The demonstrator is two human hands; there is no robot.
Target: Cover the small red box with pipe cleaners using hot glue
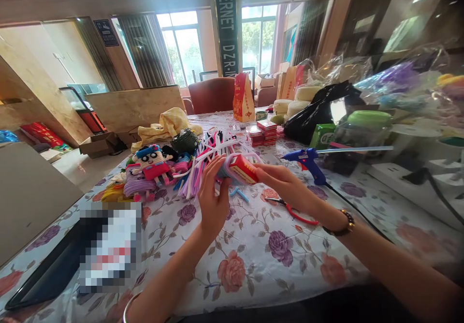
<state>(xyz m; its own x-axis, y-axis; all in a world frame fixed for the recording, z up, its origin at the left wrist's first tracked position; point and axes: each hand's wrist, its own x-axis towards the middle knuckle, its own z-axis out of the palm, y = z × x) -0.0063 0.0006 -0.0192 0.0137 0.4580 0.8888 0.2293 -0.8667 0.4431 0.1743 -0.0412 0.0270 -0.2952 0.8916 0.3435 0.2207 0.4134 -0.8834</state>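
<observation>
Forearms [176, 267] over table [261, 289]; left fingers [209, 175] grasp coil [225, 168] around box [244, 169], right fingers [268, 172] its end; slack grip could unwind coil.

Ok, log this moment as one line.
left hand: holding red cardboard box with lilac fuzzy stem around it | right hand: at box's right end | blue plastic glue gun: right of box

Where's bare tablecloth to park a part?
Widest patch: flowered tablecloth between left forearm and right forearm, nearer than the red box held in the left hand and right hand. Smaller: between left forearm and pixelated area. Crowded: beyond the left hand, fuzzy stems and dolls; beyond the right, glue gun.
</observation>
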